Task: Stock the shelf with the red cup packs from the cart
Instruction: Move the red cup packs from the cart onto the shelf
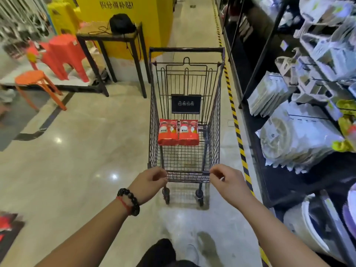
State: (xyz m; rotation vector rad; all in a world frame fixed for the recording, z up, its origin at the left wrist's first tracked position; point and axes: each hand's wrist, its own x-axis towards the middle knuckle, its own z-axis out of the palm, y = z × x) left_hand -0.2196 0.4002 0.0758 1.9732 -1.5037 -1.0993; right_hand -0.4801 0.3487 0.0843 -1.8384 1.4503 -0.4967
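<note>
Beyond both hands (189, 179), two red cup packs (178, 134), inside cart (214, 120)

Dark Chinese characters run along the top of the big yellow pillar (123, 27), but they appear mirrored and I cannot read them. The black placard (186, 104) on the cart's (215, 116) far end carries a row of four small round white symbols, too small to make out. Each of the two red cup packs (178, 134) has a white label with printing, too blurred to read.
</note>
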